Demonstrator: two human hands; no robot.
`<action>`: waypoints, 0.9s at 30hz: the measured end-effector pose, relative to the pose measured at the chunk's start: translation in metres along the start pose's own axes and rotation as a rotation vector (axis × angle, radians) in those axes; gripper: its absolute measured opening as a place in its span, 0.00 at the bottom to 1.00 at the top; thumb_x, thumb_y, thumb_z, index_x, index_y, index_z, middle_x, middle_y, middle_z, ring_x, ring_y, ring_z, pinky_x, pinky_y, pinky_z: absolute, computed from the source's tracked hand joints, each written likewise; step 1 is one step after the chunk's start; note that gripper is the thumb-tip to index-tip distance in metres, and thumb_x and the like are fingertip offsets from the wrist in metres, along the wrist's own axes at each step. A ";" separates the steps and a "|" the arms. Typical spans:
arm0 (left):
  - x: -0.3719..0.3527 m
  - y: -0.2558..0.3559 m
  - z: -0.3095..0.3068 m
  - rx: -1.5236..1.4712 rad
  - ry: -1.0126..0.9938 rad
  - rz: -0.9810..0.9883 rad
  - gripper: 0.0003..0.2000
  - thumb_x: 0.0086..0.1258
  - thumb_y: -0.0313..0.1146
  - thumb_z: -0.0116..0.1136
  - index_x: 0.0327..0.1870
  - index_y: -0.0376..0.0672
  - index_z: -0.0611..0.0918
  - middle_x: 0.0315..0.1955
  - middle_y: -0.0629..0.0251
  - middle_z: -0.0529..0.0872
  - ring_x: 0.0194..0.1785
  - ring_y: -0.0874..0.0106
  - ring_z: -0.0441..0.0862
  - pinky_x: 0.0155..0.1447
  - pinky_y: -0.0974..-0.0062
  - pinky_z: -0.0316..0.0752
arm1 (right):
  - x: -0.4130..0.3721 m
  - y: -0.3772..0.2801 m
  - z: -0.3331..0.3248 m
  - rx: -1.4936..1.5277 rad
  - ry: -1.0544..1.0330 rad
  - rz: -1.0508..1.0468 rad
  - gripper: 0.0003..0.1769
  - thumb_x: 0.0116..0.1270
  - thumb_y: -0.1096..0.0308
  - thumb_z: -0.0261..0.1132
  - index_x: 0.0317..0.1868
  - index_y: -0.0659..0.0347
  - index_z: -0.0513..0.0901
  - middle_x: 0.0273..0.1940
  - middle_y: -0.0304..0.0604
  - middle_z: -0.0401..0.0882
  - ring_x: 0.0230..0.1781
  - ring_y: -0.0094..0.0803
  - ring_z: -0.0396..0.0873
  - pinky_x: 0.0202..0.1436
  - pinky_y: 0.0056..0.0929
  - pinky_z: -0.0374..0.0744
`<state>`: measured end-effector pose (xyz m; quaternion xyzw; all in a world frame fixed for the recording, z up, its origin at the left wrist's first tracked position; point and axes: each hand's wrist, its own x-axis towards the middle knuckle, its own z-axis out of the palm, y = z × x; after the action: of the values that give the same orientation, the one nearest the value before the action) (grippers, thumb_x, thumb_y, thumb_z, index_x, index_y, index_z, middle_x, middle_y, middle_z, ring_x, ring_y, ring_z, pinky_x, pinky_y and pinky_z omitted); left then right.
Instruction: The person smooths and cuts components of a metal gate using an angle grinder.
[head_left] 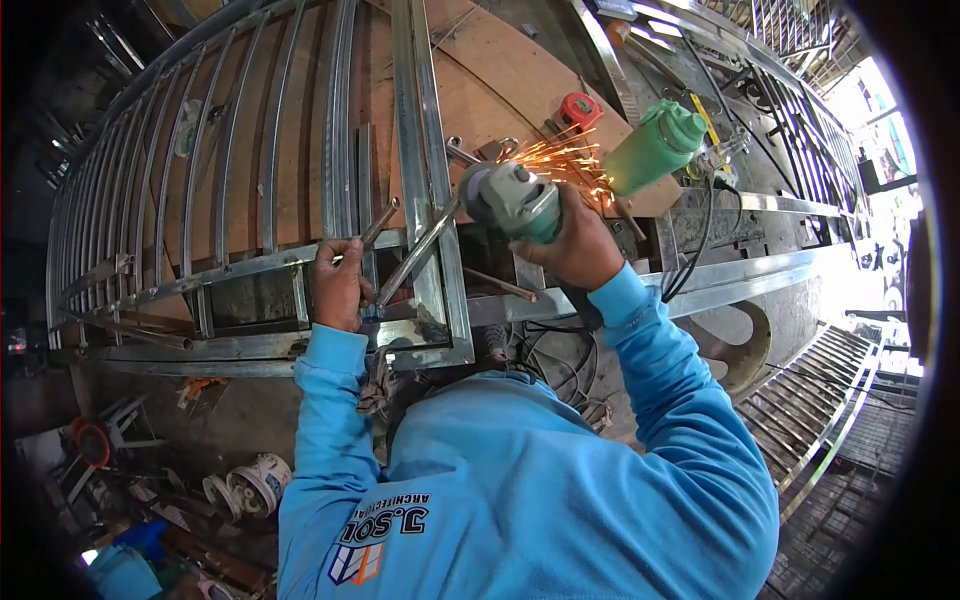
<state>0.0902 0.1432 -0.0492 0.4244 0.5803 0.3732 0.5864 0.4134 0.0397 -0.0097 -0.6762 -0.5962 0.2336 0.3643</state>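
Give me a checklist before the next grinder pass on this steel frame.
1. Right hand wrapped around the angle grinder: ok.
2. Left hand holds a steel bar, on the side away from the sparks: ok.
3. Gloves: both hands are bare, not ok.
4. Green bottle and red tape measure lie where the sparks fly: not ok.
5. Disc guard in place: cannot tell, the grinder body hides it.

Grinder (515, 200) disc hidden behind body; right hand (578, 250) fingers out of sight; gate frame (420, 100) cut at top
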 end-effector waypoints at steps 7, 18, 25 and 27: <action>0.003 -0.003 -0.001 0.004 -0.012 0.025 0.12 0.79 0.42 0.62 0.43 0.45 0.77 0.15 0.72 0.74 0.12 0.78 0.72 0.15 0.77 0.59 | -0.016 -0.015 0.010 0.033 -0.108 0.045 0.52 0.49 0.49 0.84 0.65 0.70 0.67 0.48 0.68 0.84 0.49 0.62 0.86 0.52 0.50 0.83; -0.008 -0.004 0.009 0.053 0.060 0.262 0.12 0.78 0.39 0.61 0.44 0.38 0.76 0.33 0.63 0.79 0.16 0.74 0.77 0.14 0.73 0.74 | 0.014 0.001 -0.025 -0.102 -0.052 -0.037 0.46 0.50 0.53 0.83 0.61 0.70 0.70 0.47 0.67 0.85 0.48 0.63 0.85 0.52 0.50 0.83; -0.018 -0.004 0.021 0.187 0.165 0.633 0.13 0.79 0.38 0.61 0.44 0.37 0.76 0.24 0.63 0.80 0.16 0.72 0.80 0.16 0.70 0.72 | 0.013 -0.052 -0.030 -0.230 -0.344 -0.111 0.53 0.52 0.54 0.82 0.70 0.75 0.64 0.47 0.69 0.85 0.50 0.63 0.85 0.53 0.48 0.83; -0.021 -0.005 0.020 0.155 0.114 0.620 0.14 0.78 0.40 0.62 0.45 0.38 0.76 0.25 0.61 0.81 0.16 0.72 0.80 0.17 0.69 0.73 | 0.010 -0.065 -0.027 -0.292 -0.445 -0.136 0.56 0.53 0.53 0.81 0.73 0.75 0.61 0.48 0.69 0.85 0.51 0.62 0.85 0.54 0.47 0.83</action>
<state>0.1092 0.1201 -0.0473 0.6029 0.4818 0.5120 0.3772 0.3940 0.0452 0.0588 -0.6118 -0.7331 0.2632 0.1378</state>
